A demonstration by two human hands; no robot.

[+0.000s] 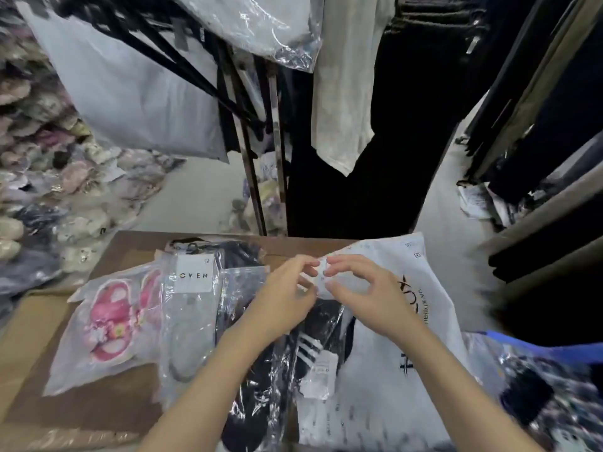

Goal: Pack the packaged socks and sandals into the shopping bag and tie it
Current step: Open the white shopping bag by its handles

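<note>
A white shopping bag with black lettering lies flat on the cardboard box top. My left hand and my right hand both pinch the bag's upper edge near its corner, fingertips close together. Left of the bag lie clear packets: pink sandals, grey socks with a white label, and black sandals with white stripes partly under my forearms. Another dark packet lies behind them.
A heap of packaged shoes fills the floor at left. A metal rack with hanging clothes stands beyond the box. Dark garments hang at right. A blue-edged packet of dark goods lies at lower right.
</note>
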